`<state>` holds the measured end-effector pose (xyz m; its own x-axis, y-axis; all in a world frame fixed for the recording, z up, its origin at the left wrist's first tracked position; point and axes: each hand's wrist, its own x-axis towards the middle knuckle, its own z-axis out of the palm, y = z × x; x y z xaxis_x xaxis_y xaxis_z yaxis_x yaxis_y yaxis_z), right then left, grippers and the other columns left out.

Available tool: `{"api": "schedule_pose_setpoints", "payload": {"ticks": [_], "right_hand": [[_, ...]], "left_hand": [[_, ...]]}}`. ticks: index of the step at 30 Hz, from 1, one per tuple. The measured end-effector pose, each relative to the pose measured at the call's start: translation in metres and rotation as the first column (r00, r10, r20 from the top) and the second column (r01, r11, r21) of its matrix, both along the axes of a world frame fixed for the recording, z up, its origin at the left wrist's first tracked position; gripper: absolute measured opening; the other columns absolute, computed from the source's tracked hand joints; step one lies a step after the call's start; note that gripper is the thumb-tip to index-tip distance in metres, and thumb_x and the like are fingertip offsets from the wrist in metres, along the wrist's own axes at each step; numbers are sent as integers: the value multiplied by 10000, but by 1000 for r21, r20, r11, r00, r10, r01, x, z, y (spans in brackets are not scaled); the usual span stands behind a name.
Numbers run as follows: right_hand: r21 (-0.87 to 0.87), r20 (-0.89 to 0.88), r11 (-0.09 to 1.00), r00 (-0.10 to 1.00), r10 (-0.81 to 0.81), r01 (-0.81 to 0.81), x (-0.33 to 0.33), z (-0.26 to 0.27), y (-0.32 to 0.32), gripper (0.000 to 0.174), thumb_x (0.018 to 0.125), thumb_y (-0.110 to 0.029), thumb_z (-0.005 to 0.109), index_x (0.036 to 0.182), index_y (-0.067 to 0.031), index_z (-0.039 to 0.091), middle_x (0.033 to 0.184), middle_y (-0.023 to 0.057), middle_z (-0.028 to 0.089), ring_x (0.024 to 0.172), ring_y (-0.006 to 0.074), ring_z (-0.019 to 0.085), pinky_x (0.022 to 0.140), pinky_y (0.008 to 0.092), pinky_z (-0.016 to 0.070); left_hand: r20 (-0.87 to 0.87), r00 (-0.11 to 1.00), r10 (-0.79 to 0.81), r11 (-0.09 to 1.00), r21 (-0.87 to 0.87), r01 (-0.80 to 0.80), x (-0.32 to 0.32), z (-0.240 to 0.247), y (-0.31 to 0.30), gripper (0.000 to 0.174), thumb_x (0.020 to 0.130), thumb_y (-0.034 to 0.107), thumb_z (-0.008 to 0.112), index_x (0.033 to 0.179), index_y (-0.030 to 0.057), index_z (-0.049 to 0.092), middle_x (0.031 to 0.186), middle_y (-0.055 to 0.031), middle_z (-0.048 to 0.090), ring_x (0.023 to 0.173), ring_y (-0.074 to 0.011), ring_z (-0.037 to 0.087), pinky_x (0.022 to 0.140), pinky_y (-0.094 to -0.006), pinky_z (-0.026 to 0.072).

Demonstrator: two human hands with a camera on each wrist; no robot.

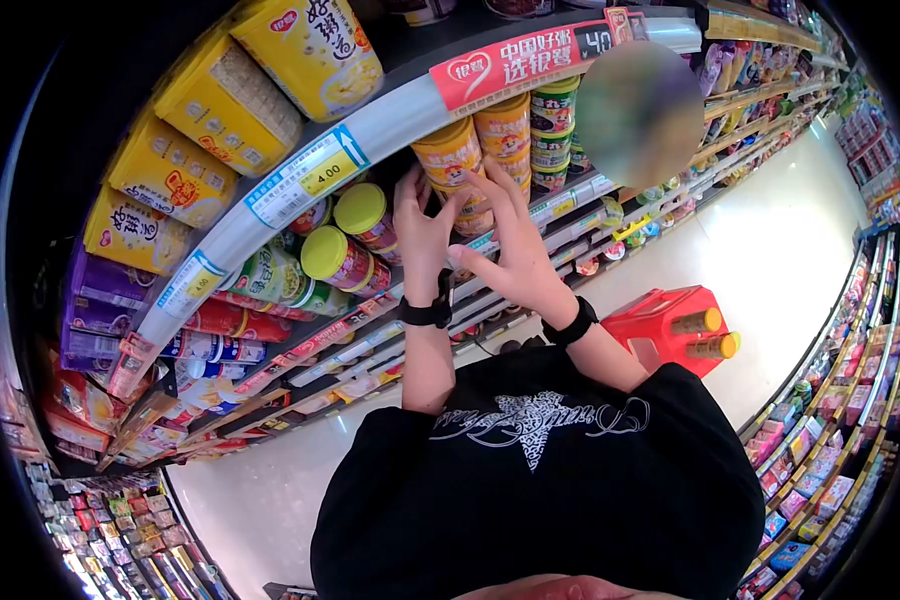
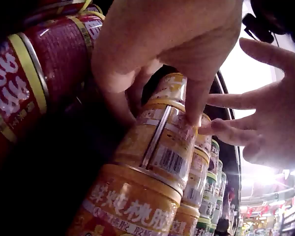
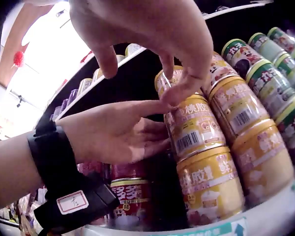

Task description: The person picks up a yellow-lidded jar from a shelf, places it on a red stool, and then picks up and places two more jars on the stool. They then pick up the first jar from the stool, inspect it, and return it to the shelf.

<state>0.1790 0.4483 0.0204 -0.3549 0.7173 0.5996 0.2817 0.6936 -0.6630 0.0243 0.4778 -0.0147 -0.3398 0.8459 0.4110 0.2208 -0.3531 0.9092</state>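
Observation:
In the head view, my left hand (image 1: 425,235) grips an orange-yellow can (image 2: 169,142) in the front stack on the shelf. Its thumb lies on the label side while the other fingers reach round the far side, partly hidden. Below that stands another orange-yellow can (image 3: 211,184), and one more shows above. My right hand (image 1: 518,258) is raised just to the right, fingers spread and mostly straight, with fingertips right at the stack near the left thumb. A neighbouring column of orange-yellow cans (image 3: 238,108) stands close beside.
Dark red cans with yellow lids (image 1: 322,252) lie left of the stack. Green-and-white cans (image 3: 270,81) stand to its right. A shelf rail with price tags (image 1: 315,180) runs above. On the floor, a red basket (image 1: 635,330) holds cans with yellow lids (image 1: 712,320).

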Motion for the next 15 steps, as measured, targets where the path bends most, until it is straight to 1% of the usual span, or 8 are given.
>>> {"api": "schedule_pose_setpoints", "payload": {"ticks": [3,7,8,10,11,12,13,15], "right_hand": [[-53,-78,997,995,57,-61,-6,0,-2,758,791,-262,715,1416,-77,329,1481,260,233,1074,345,580,893,384,482],[-235,-172,956,976,136,-175,-3,2,-7,704,809,-234,700,1395,-61,351,1423,227,335,992,277,602,851,361,492],[-234,-201,957,972,126,-173,0,-2,-5,674,815,-215,693,1381,-55,364,1394,210,369,961,259,606,823,346,494],[-232,-261,960,961,94,-157,6,-15,0,613,828,-175,680,1352,-44,390,1336,176,437,898,223,612,768,317,498],[-292,-285,945,956,63,-149,10,-17,1,584,832,-158,672,1335,-37,402,1306,160,459,897,207,609,748,303,493],[-352,-307,925,951,31,-143,14,-18,2,555,836,-140,665,1318,-30,413,1275,144,482,896,192,605,729,289,488],[-411,-327,901,945,-4,-139,18,-20,2,525,841,-122,657,1301,-23,425,1245,127,504,894,176,601,709,276,482],[-426,-344,897,938,-41,-117,26,-28,5,487,848,-111,646,1280,-14,445,1218,114,538,888,161,597,677,258,475]], "left_hand": [[9,1000,0,1000,13,0,0,-2,1,623,735,32,767,1270,-55,460,1239,-163,512,1130,-228,562,984,-327,455],[-56,998,31,999,26,-30,-1,-1,-2,668,738,49,765,1303,-41,420,1259,-166,478,1153,-235,532,988,-344,443],[-65,997,36,999,40,-33,1,0,-4,688,736,59,769,1313,-36,406,1263,-166,469,1157,-239,523,983,-348,441],[-91,984,156,983,111,-145,12,13,-13,724,730,75,776,1325,-24,375,1266,-159,463,1149,-241,508,962,-350,440],[-100,972,215,969,147,-199,18,22,-18,743,727,82,780,1331,-18,360,1268,-156,459,1145,-243,501,952,-351,439],[-27,969,246,958,157,-239,24,28,-20,764,716,89,789,1327,-8,340,1257,-151,465,1107,-230,499,910,-338,440],[26,958,287,937,200,-286,32,34,-25,656,782,38,740,1302,4,341,1231,-142,470,1045,-196,506,878,-309,443],[107,951,289,907,287,-308,45,35,-30,570,804,-1,704,1258,17,360,1174,-120,481,970,-156,508,814,-282,441]]}}
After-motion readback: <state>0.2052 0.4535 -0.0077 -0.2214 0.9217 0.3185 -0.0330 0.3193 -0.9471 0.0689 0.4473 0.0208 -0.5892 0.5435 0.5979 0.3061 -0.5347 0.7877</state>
